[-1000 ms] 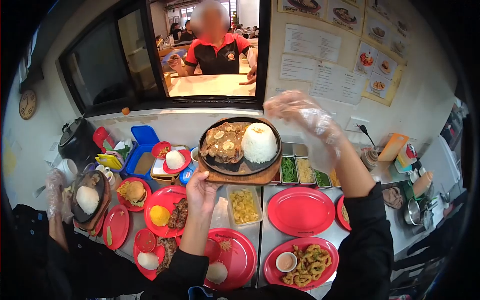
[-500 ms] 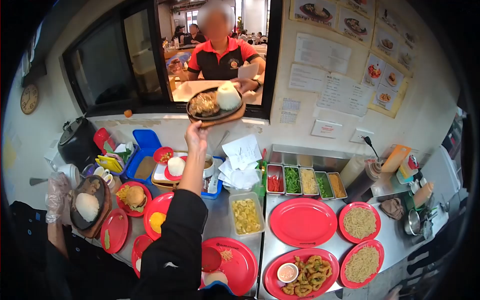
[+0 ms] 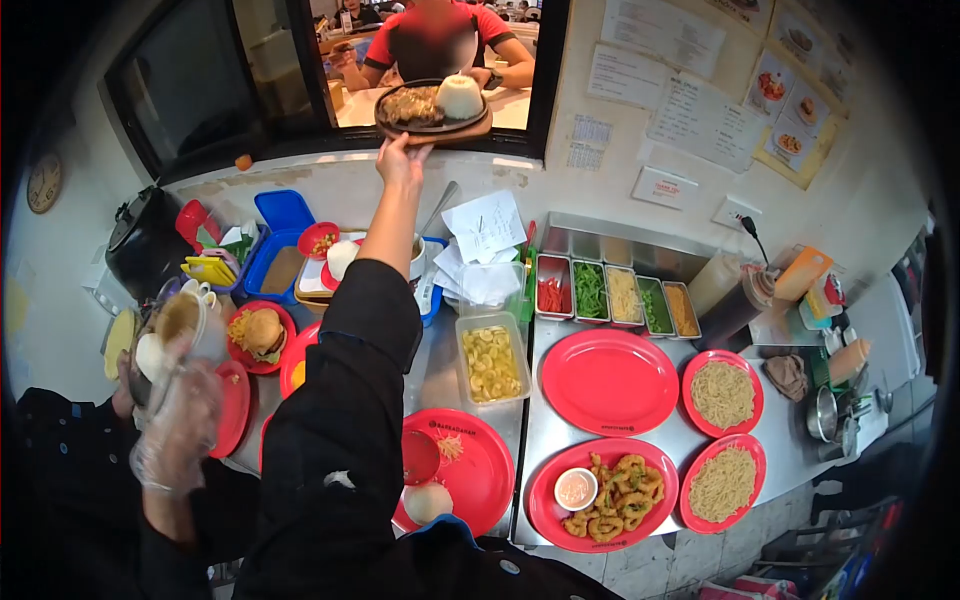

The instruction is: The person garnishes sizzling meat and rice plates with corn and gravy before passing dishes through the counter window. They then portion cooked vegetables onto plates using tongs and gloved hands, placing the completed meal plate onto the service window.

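My left hand (image 3: 400, 160) reaches up to the serving window and grips the near edge of a wooden board (image 3: 455, 135). On that board sits a black sizzling plate (image 3: 432, 122) with browned meat in sauce (image 3: 412, 103) and a mound of white rice (image 3: 460, 96). Across the window, a person in a red and black shirt (image 3: 490, 28) has a hand close behind the rice; whether it touches the plate is hidden. My right hand is out of view.
At left, a co-worker's gloved hand (image 3: 180, 425) is near a blurred pot. Red plates hold noodles (image 3: 722, 393), fried rings (image 3: 625, 495) and a burger (image 3: 263, 330). Topping trays (image 3: 590, 292) line the wall. A clear tub (image 3: 492, 362) stands mid-counter.
My view has tilted down, so the window sits higher in it. My left hand still holds the board. The co-worker's gloved hand has moved right, away from another plate with rice.
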`<action>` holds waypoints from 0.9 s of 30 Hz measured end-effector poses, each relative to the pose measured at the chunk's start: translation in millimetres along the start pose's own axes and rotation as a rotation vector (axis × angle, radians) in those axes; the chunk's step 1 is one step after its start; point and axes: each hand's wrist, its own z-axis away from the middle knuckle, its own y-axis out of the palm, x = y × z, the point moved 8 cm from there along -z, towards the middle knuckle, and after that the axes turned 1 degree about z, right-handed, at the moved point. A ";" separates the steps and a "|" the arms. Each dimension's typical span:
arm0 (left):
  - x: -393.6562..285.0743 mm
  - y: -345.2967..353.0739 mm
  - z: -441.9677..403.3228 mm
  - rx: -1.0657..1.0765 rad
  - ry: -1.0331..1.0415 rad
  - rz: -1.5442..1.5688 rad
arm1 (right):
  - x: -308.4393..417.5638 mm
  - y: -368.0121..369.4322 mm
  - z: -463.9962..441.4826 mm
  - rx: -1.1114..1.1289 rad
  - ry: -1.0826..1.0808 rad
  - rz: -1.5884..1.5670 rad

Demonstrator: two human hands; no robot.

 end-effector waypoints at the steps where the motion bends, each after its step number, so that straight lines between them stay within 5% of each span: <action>1: 2.2 5.5 -1.7 -0.042 0.003 0.008 | -1.0 -2.1 1.8 -0.008 -0.010 0.022; 5: 34.4 26.9 9.9 -0.197 -0.139 0.083 | -3.9 -9.0 2.8 -0.038 -0.055 0.115; 7: 44.6 84.2 88.9 0.228 -0.184 0.222 | -3.1 -13.9 1.4 -0.054 -0.083 0.166; 11: 96.5 145.3 293.5 0.319 -0.561 -0.091 | 11.2 -29.7 1.3 -0.135 -0.202 0.313; 14: 131.8 156.3 436.0 1.002 -0.852 -0.300 | 61.2 -58.9 9.3 -0.343 -0.508 0.511; 18: 70.9 146.9 548.8 1.912 -0.770 -0.744 | 187.2 -79.8 28.2 -0.638 -0.978 0.523; 21: 37.7 106.5 571.2 1.898 -1.013 -0.951 | 284.3 -50.5 2.1 -0.300 -0.979 -0.069; 24: 10.9 89.3 563.9 1.694 -0.872 -0.877 | 400.3 3.6 63.7 -0.170 -1.252 -0.013; 25: -3.3 89.8 544.2 1.496 -0.881 -0.938 | 427.7 21.1 93.7 -0.212 -1.441 -0.120; 27: -26.1 76.2 515.6 1.162 -0.797 -1.010 | 478.5 51.2 150.5 -0.048 -1.488 -0.221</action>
